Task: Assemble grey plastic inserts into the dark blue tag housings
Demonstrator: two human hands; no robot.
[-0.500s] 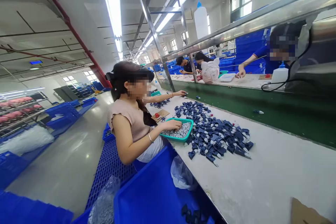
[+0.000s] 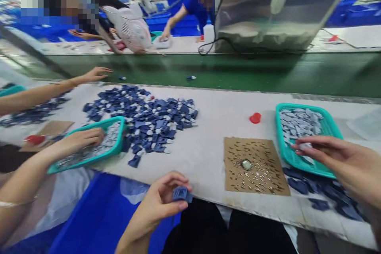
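Observation:
My left hand (image 2: 157, 206) is at the table's near edge, fingers pinched on a small dark blue plastic part (image 2: 181, 194). My right hand (image 2: 333, 156) reaches over the near corner of a teal basket (image 2: 330, 127) filled with small grey pieces, and its fingertips pinch one grey piece (image 2: 305, 147). Between my hands lies a brown cardboard sheet (image 2: 256, 166) strewn with tiny metal pins and one small round object (image 2: 246, 164). More dark blue parts (image 2: 315, 188) lie under my right forearm.
A co-worker's hand (image 2: 80, 139) rests in a second teal basket (image 2: 116, 147) on the left; their other hand (image 2: 95, 74) reaches to the green conveyor belt (image 2: 238, 73). A pile of blue parts (image 2: 143, 115), a red cap (image 2: 255, 118), and a blue crate (image 2: 98, 218) are nearby.
The view has swung from the co-worker on the left down to the table in front of me. Both my hands, the cardboard sheet and the right basket have come into view.

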